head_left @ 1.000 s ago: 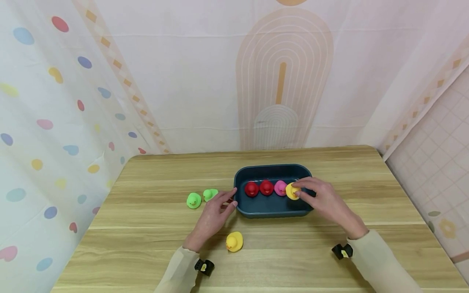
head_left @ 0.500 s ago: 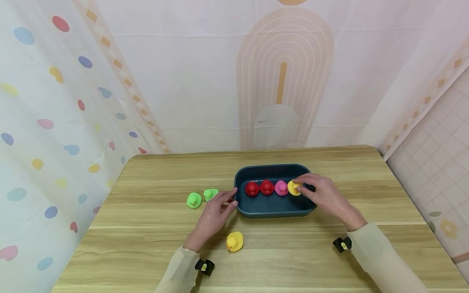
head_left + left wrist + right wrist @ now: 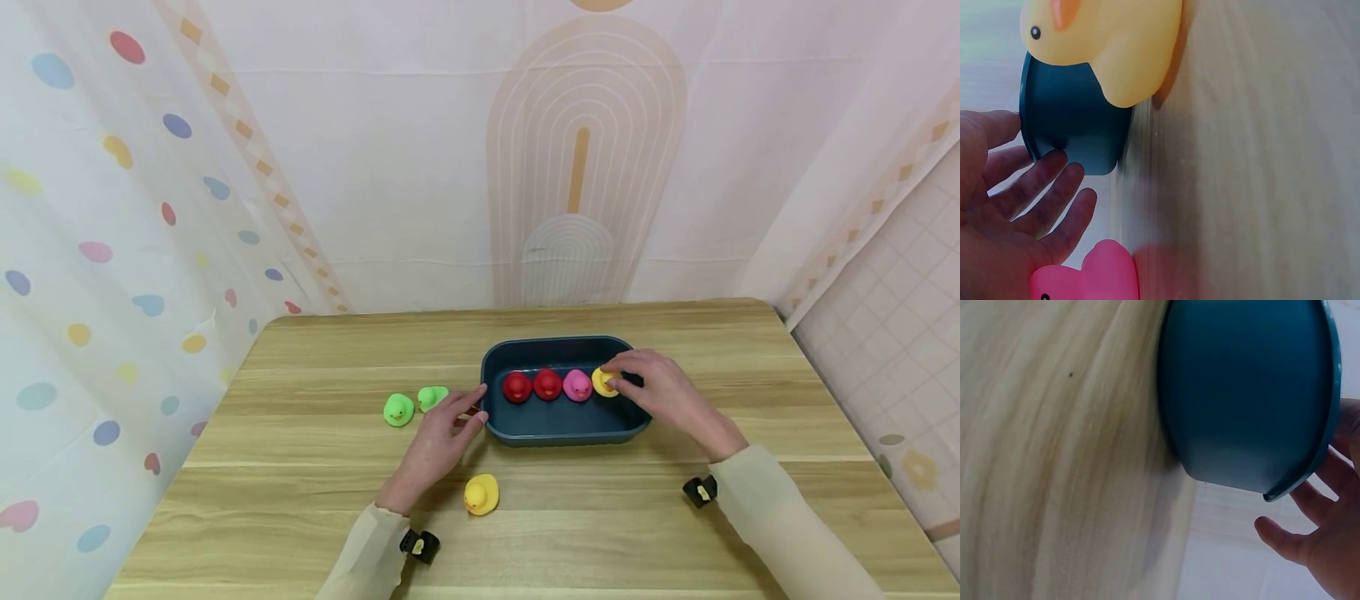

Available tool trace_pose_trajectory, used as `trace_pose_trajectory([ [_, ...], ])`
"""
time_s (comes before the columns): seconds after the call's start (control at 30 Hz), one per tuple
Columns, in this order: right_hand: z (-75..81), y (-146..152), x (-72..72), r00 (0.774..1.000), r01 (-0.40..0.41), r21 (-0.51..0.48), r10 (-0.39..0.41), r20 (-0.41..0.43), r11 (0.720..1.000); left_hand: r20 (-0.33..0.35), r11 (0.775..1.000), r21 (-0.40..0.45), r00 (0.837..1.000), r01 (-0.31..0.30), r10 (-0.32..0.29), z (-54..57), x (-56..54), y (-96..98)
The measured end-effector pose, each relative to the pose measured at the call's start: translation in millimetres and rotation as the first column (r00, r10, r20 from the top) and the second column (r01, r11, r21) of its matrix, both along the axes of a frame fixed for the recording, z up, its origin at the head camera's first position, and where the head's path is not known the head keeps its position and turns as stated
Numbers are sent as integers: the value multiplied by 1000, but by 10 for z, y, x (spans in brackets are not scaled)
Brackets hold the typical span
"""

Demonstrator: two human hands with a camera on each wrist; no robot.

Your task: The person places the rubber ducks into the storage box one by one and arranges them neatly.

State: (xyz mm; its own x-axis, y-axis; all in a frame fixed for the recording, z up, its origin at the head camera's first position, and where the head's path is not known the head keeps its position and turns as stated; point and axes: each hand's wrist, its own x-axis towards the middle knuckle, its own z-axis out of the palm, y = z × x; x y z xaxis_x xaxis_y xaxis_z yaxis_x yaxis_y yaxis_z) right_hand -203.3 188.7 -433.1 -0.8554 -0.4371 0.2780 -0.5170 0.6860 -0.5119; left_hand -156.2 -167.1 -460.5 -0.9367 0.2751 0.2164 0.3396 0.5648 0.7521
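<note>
Lower right of centre, the tub [image 3: 558, 423] holds four ducks [image 3: 547, 385] (in a row). Two ducks [image 3: 398, 410] lie left, one duck [image 3: 481, 495] below.

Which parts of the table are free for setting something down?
Bare table lies between the loose yellow duck and the right sleeve, and left of the green ducks. Crowded: around the left hand, between those ducks and the tray.

Curtained-off nook, rm type unclear: pastel-print drapes [image 3: 375, 167] behind & beside wood-grain tbl [image 3: 592, 525].
</note>
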Motion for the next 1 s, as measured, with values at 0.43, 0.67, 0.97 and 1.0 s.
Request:
trace_pose_trajectory([
  [0.43,-48,-1,-81,999,-44,79,44,-5,996,10,1000,5,1000,5,-5,8,7,-5],
  [0.67,-72,-29,-121,997,-67,122,71,-29,990,8,1000,7,1000,2,-2,2,7,-1],
  [0.97,-62,-41,-143,997,-63,171,68,-22,983,0,1000,7,1000,-2,2,-1,10,4],
  [1.0,-59,-45,-145,998,-62,176,66,-19,982,-2,1000,9,1000,-2,2,-2,9,6],
])
